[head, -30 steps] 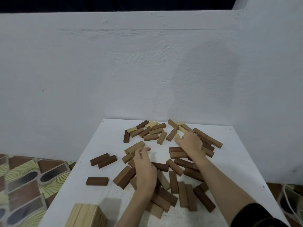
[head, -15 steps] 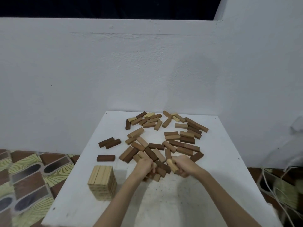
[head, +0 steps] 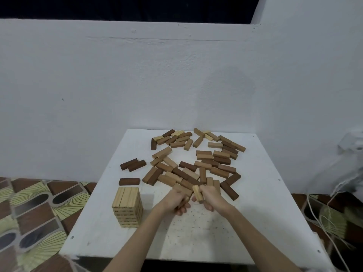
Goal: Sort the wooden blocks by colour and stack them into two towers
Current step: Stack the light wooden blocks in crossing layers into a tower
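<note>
White desk (head: 255, 203) against a white wall, patterned floor at left. Loose pile of blocks (head: 196, 165), mixed light and dark, mid-desk; light tower (head: 128, 207) stands near left. Right hand (head: 211, 197) curls round a light block (head: 197, 193); left hand (head: 177, 202) curls round what looks like another. Likely step: carrying light pieces to the tower. Lay them flush, crosswise to top layer, no nudging.
</note>
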Available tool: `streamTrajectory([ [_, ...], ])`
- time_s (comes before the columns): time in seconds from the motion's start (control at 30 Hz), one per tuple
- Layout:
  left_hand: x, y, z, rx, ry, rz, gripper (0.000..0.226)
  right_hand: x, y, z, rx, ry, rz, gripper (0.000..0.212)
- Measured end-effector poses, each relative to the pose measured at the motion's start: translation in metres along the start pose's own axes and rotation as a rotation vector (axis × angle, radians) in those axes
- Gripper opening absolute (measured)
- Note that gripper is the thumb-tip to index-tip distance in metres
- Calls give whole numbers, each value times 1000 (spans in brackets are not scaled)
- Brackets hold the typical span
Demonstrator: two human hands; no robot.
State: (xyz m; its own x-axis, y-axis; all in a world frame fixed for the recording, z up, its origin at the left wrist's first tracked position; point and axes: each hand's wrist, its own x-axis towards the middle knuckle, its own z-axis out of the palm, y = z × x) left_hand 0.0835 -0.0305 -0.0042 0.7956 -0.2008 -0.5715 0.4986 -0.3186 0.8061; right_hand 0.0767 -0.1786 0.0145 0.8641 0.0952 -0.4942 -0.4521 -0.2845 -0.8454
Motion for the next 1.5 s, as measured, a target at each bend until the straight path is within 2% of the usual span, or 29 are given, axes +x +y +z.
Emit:
streamTrajectory([
  [0.17,3,0,3,59,156,97,26,6,11,-9,-68,68,-32,27],
  [0.27,-2,-7,2,65,244,197,11,0,22,-14,-149,92,-78,32],
  [0.5,-18,-21,17,199,269,259,15,-18,45,-4,-438,170,-114,27],
  [0.67,-20,-25,25,248,290,270,12,-22,49,5,-534,250,-98,33],
  [0.9,-18,-28,28,334,329,318,14,-24,47,8,-629,301,-76,31],
  [1.0,-18,-25,26,381,326,320,24,-27,43,2,-515,353,-88,39],
  [1.1,-20,-20,21,470,298,322,27,-26,38,-9,-219,371,-70,24],
  [1.2,-21,-17,18,533,232,352,41,-27,39,-17,-310,359,-54,20],
  [1.3,-19,-14,19,573,175,347,39,-29,50,-10,-301,464,-65,29],
  [1.37,-18,-13,22,605,156,338,36,-29,55,-4,-267,547,-106,27],
  [1.5,-15,-13,24,636,137,339,45,-27,63,4,-281,569,-188,18],
])
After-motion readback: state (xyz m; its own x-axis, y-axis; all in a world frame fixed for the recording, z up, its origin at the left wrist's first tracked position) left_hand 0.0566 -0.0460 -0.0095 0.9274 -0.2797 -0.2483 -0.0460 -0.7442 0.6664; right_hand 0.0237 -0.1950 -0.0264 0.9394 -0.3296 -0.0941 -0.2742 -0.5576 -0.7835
